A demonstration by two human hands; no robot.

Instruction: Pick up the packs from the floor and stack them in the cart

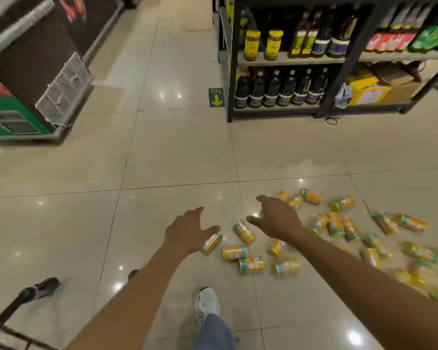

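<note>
L hand (187, 229) and R hand (276, 218) both reach out palm-down over the floor (162, 152), neither gripping anything. L fingers (196, 212) are straight and spread, thumb wide. R fingers (263, 199) are loosely splayed, thumb apart too.

Packs (335, 223), yellow w/ blue-green bands, lie scattered on their sides. Nearest pack (212, 243) sits just below the L thumb; touching or not, can't tell. Another pack (243, 232) lies in the gap btw the two thumbs. A few sit just beyond the R fingertips. The bulk spreads right of and behind the R hand, out to the frame edge.

Ahead and left of the L fingers, open tile runs up to a freezer (31, 72) far left. Far ahead of the R fingers stands a dark shelf unit (301, 60) w/ bottles and jars, an arrow sign (216, 97) at its near corner; a wide aisle runs btw the two.

Cart (3, 318) is well behind the L hand at the bottom-left corner, only a dark bar and some wire showing. White shoe (206, 303) rests on the tile btw the forearms. Floor is glossy beige tile, lamp glare in spots.
</note>
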